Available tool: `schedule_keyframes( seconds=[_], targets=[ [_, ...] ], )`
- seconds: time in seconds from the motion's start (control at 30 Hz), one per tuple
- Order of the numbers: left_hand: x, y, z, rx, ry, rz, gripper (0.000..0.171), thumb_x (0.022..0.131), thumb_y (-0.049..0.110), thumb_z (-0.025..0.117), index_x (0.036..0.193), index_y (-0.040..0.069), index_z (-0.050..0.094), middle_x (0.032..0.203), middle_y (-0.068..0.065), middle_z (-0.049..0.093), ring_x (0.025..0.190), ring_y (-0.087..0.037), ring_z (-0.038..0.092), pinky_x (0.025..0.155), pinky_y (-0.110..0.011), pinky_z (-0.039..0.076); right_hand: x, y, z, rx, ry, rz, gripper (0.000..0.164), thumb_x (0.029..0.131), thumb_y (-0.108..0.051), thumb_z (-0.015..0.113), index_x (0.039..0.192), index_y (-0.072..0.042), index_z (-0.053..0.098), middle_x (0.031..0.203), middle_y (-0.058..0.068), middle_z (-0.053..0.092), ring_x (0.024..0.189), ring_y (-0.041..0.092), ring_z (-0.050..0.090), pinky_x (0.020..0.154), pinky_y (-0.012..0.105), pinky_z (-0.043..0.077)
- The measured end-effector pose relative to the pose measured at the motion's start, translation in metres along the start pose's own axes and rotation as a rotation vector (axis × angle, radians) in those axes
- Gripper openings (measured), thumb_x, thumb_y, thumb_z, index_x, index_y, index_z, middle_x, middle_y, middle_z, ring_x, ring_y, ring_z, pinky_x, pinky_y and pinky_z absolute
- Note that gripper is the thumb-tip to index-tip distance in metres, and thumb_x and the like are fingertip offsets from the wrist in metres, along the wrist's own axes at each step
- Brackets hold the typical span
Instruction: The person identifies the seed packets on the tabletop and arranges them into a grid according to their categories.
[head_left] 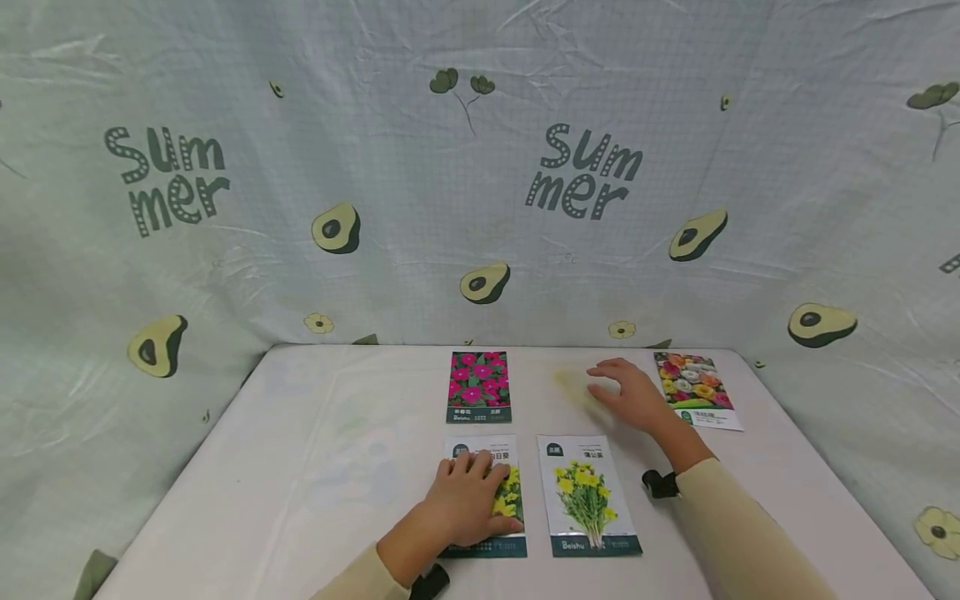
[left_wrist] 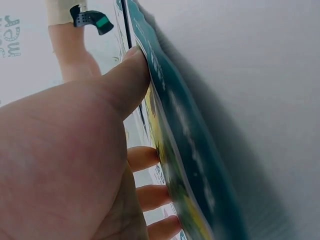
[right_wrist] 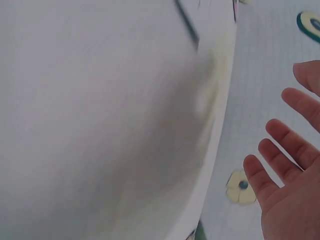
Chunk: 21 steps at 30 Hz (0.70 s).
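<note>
My left hand (head_left: 467,500) rests on a white flower seed packet (head_left: 512,500) with yellow blooms and a dark green bottom band, covering much of its front. In the left wrist view the thumb and fingertips touch the packet's face, and its green edge (left_wrist: 192,135) stands a little off the table. My right hand (head_left: 630,395) hovers over the back right of the table with loosely bent fingers and nothing in them. Close to it lies a packet of mixed coloured flowers (head_left: 693,390). In the right wrist view its fingers (right_wrist: 286,145) are spread apart.
Beside the left hand's packet lies a dandelion packet (head_left: 588,500) with yellow flowers. Behind them is a packet of pink flowers (head_left: 479,386). A white table (head_left: 300,467) bears them all, and a printed cloth (head_left: 420,167) hangs along its back and sides.
</note>
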<state>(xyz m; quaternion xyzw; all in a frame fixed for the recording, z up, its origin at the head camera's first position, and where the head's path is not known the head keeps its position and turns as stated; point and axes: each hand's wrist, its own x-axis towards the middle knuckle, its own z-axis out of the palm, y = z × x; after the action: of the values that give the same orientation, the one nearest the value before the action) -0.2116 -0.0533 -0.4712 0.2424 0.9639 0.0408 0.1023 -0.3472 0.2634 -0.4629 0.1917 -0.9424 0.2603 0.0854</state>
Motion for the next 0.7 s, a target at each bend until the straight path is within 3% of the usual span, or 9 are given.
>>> schedule_keyframes(
  seconds=[0.27,0.57,0.7],
  targets=[
    [-0.001,0.0,0.0,0.004,0.011,-0.011,0.083,0.085,0.079,0.058,0.15,0.028,0.048,0.142,-0.003,0.047,0.123,-0.029,0.043,0.1,-0.053,0.039,-0.016,0.028,-0.024,-0.062,-0.017,0.086,0.041,0.101,-0.025,0.066,0.135,-0.002,0.066,0.145,0.027,0.052,0.136,0.05,0.047,0.108,0.068,0.038],
    [-0.001,0.0,0.001,-0.016,0.023,-0.001,0.082,0.086,0.077,0.059,0.15,0.027,0.048,0.142,-0.004,0.048,0.123,-0.03,0.043,0.099,-0.054,0.039,-0.02,0.061,-0.041,-0.106,-0.07,0.181,0.04,0.103,-0.025,0.062,0.135,-0.002,0.065,0.152,0.031,0.043,0.145,0.054,0.03,0.112,0.072,0.028],
    [-0.002,-0.001,0.0,-0.017,0.027,-0.001,0.081,0.085,0.078,0.06,0.149,0.029,0.049,0.142,-0.003,0.048,0.121,-0.028,0.043,0.099,-0.053,0.039,-0.025,0.069,-0.045,-0.128,-0.087,0.195,0.04,0.102,-0.027,0.063,0.133,-0.002,0.066,0.151,0.032,0.043,0.142,0.056,0.032,0.11,0.073,0.03]
  ],
)
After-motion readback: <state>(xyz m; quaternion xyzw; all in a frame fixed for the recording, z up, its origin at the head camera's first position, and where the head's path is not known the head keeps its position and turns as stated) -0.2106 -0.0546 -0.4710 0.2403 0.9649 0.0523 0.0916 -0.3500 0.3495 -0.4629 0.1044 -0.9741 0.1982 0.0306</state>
